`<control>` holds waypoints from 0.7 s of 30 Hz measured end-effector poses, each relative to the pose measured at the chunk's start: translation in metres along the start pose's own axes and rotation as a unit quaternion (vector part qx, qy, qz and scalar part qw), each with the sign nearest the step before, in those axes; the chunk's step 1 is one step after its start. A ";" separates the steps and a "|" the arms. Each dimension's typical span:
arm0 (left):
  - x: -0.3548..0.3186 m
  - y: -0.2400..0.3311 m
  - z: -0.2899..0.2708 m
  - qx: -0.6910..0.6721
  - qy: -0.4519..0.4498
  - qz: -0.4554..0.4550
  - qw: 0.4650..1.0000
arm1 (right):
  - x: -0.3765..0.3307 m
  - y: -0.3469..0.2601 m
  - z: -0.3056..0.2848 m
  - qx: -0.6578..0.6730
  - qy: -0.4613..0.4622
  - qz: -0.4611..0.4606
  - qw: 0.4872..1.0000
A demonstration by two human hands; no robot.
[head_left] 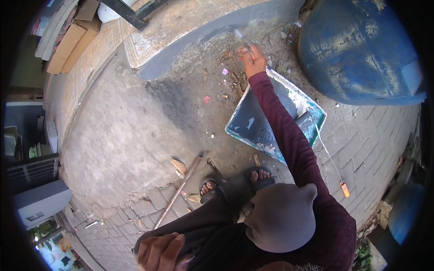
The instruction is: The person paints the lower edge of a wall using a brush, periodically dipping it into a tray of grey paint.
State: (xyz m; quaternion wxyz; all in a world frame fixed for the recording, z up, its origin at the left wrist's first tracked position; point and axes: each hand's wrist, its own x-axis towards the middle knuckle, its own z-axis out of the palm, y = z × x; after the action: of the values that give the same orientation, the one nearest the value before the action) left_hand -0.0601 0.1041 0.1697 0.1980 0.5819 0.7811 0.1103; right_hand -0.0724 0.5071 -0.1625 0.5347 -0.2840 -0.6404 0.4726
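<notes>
1. Paintbrush, its tip blurred, sticks out from the right hand, whose fingers are closed around the handle; the tip is at the grey curb, though whether it touches cannot be told.
2. Nearest the viewer, the left hand rests at a dark-trousered knee, fingers bent; whether it encloses anything cannot be told.
3. Below the knees, two feet in dark sandals stand on the ground, with a thin stick slanting beside them and a dry leaf near its upper end.
4. Beyond the feet sits a teal-rimmed tray coated with grey paint, the burgundy right sleeve crossing above it.
5. At the tray's right side lies a paint roller, its wire frame reaching over the rim to an orange handle above the pavers.
6. Past the tray, the curved grey curb edges patterned tiles; a scuffed blue drum stands to the right, and a cardboard box lies far left.
</notes>
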 end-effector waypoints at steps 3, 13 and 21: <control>0.002 0.002 -0.002 0.006 -0.009 -0.004 1.000 | -0.005 -0.003 0.008 -0.074 0.033 -0.041 0.996; -0.004 0.003 -0.003 0.018 -0.001 -0.002 1.000 | -0.012 -0.023 0.021 0.007 -0.109 0.002 0.994; -0.010 0.002 -0.002 0.012 0.007 -0.005 1.000 | -0.020 -0.005 0.039 -0.181 -0.014 -0.159 0.970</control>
State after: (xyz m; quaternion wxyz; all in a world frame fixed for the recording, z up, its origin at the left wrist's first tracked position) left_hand -0.0570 0.0951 0.1738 0.1856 0.5795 0.7868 0.1039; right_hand -0.1034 0.4757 -0.1652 0.5334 -0.2638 -0.7599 0.2615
